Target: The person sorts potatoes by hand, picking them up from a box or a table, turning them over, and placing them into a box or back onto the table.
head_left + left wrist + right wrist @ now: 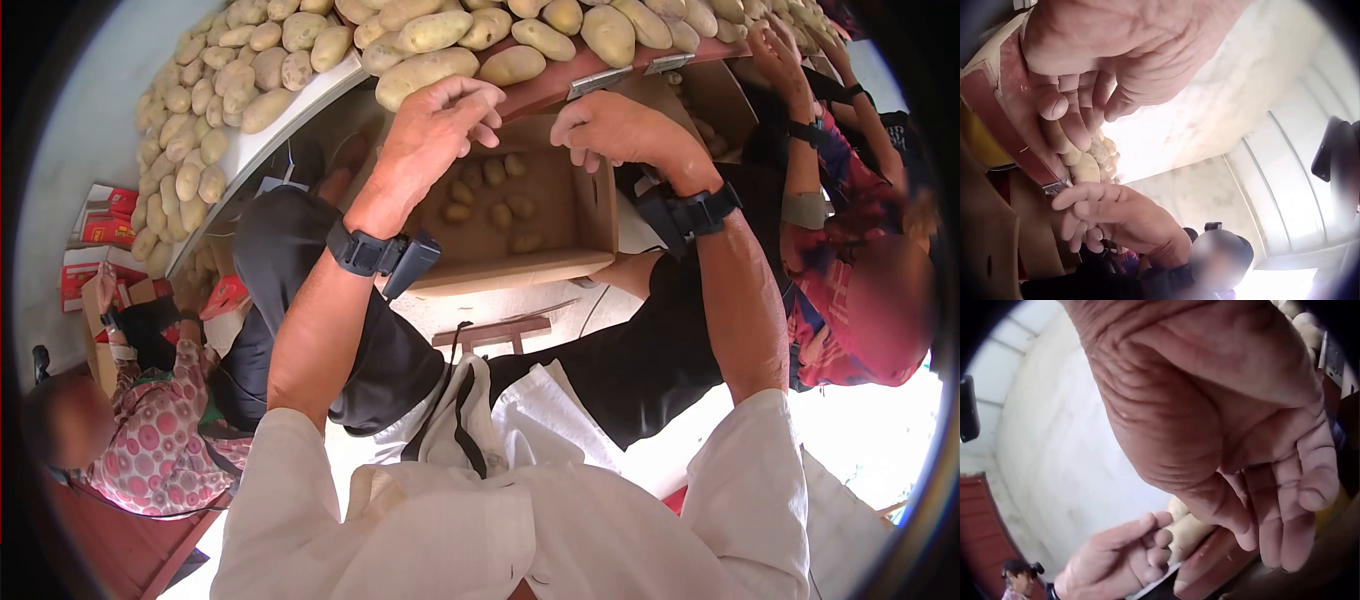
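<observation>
A heap of pale yellow potatoes (430, 30) covers a table with a red-brown front edge (560, 85). Under that edge stands an open cardboard box (520, 265) holding several small potatoes (490, 195). My left hand (440, 120) hovers over the box at the table edge, just below a large potato (425, 72), with its fingers loosely curled and nothing in them. In the left wrist view its fingers (1079, 119) lie against the red edge and the potatoes (1088, 165). My right hand (610, 125) is beside it at the edge, palm (1222, 425) bare and fingers relaxed.
A person in a pink patterned shirt (160, 440) sits at the left by stacked red cartons (100, 230). Another in red (850, 290) works at the right, hands (790, 60) on the potatoes. My black-clad knees (300, 260) flank the box.
</observation>
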The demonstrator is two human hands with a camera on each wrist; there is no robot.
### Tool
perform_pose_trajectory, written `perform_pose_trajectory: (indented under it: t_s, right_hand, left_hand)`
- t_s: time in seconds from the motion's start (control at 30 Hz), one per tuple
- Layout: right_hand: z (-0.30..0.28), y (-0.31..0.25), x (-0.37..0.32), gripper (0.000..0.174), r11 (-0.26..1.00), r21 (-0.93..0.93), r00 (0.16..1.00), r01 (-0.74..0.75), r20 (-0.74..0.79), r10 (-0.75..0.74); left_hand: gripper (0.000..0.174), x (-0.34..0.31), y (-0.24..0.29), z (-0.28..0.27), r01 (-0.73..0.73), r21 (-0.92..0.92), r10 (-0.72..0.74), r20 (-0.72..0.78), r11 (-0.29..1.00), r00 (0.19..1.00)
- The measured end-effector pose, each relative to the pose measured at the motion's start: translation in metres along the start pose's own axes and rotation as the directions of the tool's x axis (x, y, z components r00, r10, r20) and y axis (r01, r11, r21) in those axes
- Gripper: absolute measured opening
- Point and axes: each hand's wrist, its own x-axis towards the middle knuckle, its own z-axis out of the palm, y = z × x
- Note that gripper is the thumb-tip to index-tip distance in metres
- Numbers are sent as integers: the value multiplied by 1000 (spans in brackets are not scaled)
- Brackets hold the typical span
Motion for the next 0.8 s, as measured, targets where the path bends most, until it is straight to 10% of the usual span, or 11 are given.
perform_pose_trajectory:
  t_s: [0.23, 0.3, 0.43, 0.5, 0.73, 0.8]
  right_hand:
    - [7, 25, -2, 31, 992, -121, 998, 32, -52, -39]
    - [8, 22, -6, 25, 881, -429, 945, 199, -153, -288]
    - [8, 19, -13, 25, 897, -354, 902, 266, -236, -361]
    - [9, 23, -11, 26, 842, -371, 796, 392, -322, -513]
    - [-9, 23, -31, 26, 867, -338, 815, 366, -334, -474]
    - [-11, 35, -29, 25, 688, -560, 678, 461, -277, -680]
  left_hand:
    - [28, -1, -25, 15, 36, 322, -131, 281, 946, 951]
    - [26, 6, -50, 17, 37, 377, -161, 302, 926, 940]
    - [25, 14, -87, 22, 63, 479, -243, 323, 875, 914]
    - [25, 20, -110, 20, 74, 629, -342, 317, 774, 885]
    - [28, 38, -240, -24, -58, 927, -294, 176, 370, 939]
    - [30, 32, -251, -38, -33, 951, -371, 152, 307, 916]
